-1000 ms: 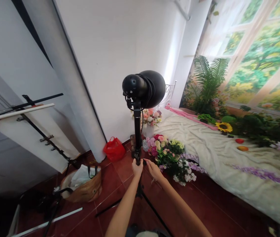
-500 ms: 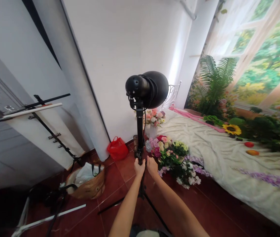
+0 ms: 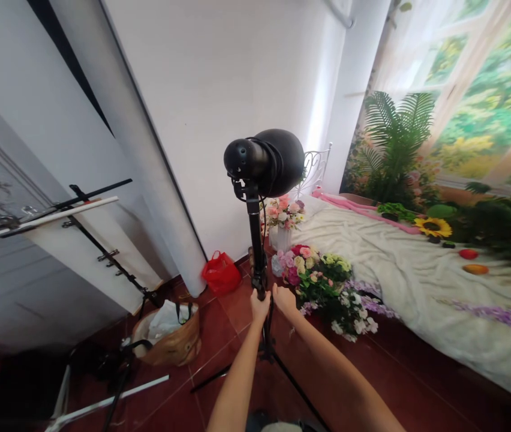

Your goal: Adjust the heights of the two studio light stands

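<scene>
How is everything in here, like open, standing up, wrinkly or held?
Light stand: standing, legs spread
Studio lamp: mounted on top, facing away; can't tell if lit
Left hand: closed around the pole
Right hand: curled beside it; grip unclear
Red plastic bag: on the floor
Brown basket: open, white bag inside
Cream blanket: wrinkled
Sunflower: open

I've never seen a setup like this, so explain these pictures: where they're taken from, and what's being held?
No robot here: a person works bare-handed, filmed by one head-worn camera looking forward and down. The left hand holds the black stand, topped by what looks like a studio lamp. The right hand is close beside the stand; whether it touches is hard to tell. On the pale blanket at picture right lie a sunflower and purple flowers.
</scene>
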A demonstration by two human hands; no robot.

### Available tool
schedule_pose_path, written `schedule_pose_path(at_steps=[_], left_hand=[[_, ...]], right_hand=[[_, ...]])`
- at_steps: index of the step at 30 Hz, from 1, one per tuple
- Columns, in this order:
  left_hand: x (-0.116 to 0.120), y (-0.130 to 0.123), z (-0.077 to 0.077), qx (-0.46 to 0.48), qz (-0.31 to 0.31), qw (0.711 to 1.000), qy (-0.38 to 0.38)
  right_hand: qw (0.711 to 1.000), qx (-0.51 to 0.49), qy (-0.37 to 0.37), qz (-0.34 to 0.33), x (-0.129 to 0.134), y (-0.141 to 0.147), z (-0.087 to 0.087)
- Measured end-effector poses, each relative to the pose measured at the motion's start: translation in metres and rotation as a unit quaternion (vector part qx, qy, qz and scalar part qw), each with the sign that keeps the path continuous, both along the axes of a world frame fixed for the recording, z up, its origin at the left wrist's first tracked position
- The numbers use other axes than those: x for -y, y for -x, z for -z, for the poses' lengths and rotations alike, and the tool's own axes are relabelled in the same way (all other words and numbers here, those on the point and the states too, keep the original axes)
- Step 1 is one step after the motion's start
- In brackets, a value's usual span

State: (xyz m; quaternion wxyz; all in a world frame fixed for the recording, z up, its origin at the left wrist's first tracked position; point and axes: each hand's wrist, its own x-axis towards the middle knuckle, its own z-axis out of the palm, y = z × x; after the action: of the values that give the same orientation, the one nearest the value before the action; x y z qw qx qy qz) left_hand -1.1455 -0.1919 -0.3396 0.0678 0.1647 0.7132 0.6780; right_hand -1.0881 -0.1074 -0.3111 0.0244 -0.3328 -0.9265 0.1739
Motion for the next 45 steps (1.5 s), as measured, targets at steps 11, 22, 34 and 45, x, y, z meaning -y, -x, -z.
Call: schedule_pose_path(at_steps=[11,22,34,45], left_hand=[[0.001,-0.001,-0.002,0.007,0.007,1.0,-0.007],[0.0,0.002,0.003,0.005,0.013,1.0,-0.003],[0.001,0.001,-0.004,0.039,-0.009,0.999,0.023],[0.0,0.002,-0.005,0.034,-0.006,0.999,0.023]], right_hand=[[0.934,-0.341,0.046,-0.094,0.011,-0.036,0.028],[0.937,-0.331,0.075,-0.083,0.007,-0.022,0.038],[0.946,-0.31,0.003,-0.092,-0.004,-0.004,0.057],[0.979,-0.195,-0.031,-0.049,-0.008,0.005,0.052]])
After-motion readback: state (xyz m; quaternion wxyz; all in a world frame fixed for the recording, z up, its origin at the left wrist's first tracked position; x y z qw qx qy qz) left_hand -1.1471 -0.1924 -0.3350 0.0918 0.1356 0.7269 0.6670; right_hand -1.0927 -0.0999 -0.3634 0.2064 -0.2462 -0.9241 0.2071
